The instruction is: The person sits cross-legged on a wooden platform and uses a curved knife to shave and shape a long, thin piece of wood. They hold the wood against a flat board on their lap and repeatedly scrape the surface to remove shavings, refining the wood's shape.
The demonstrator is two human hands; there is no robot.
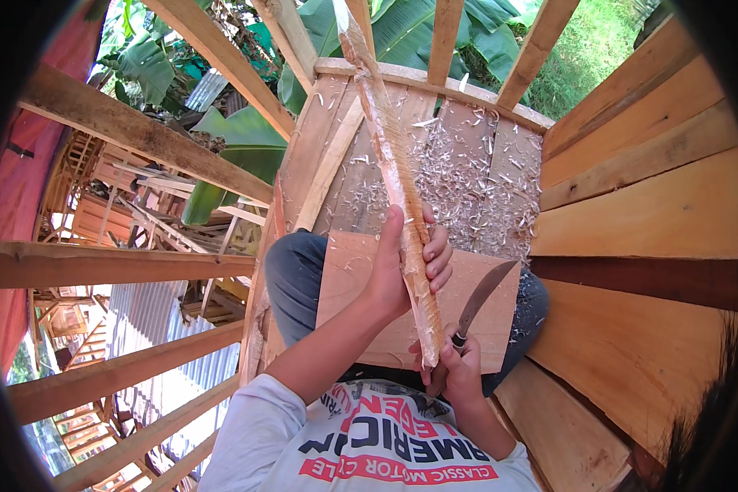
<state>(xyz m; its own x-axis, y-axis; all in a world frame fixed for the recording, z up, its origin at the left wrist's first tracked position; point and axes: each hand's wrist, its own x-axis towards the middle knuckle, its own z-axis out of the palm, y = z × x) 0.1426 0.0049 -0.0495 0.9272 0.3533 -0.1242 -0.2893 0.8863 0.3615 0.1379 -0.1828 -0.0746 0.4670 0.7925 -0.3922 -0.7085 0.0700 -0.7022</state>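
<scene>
A long, partly shaved wooden stick [391, 168], pale with rough brown ridges, slants from my lap up past the far edge of the platform. My left hand [394, 266] is wrapped round its lower middle, thumb on the near side. Close to the stick's bottom end, my right hand [462, 373] grips the handle of a curved knife [482, 300]. The blade points up and away to the right, apart from the stick. Right fingers also rest against or beside the stick's end; their exact contact is partly hidden. Beneath both hands, a flat board [354, 289] lies across my legs.
Curled wood shavings [467, 176] cover the plank floor [369, 193] ahead. Plank walling [640, 221] rises close on my right. Spaced wooden rails [123, 264] stand along the left, with corrugated metal sheets [143, 320] beyond. Banana leaves [250, 152] hang past the far edge.
</scene>
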